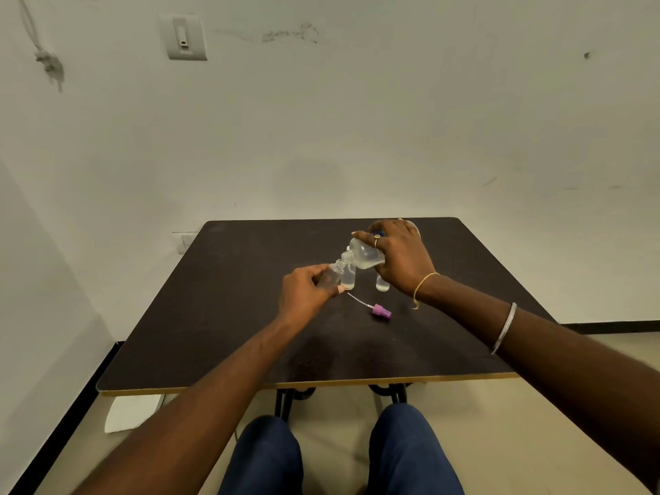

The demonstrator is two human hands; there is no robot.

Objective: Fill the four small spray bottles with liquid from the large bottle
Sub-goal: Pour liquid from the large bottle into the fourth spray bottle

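clear large bottle (364,253) tipped, gripped by right hand (400,259); neck at small spray bottle (330,276) | left hand (303,291) pinches it | pink spray cap (381,311) lies on dark table (214,316)

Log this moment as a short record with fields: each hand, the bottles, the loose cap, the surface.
left hand: grips a small spray bottle, uncapped and tilted
right hand: holds the large bottle tipped, its neck at the small bottle's mouth
upright bottle: stands on the table just behind the held one
second upright bottle: stands under the right hand
fourth small bottle: not seen
pink spray cap: lies on its side, white tube attached
table: dark top
pouring: stream too small to tell
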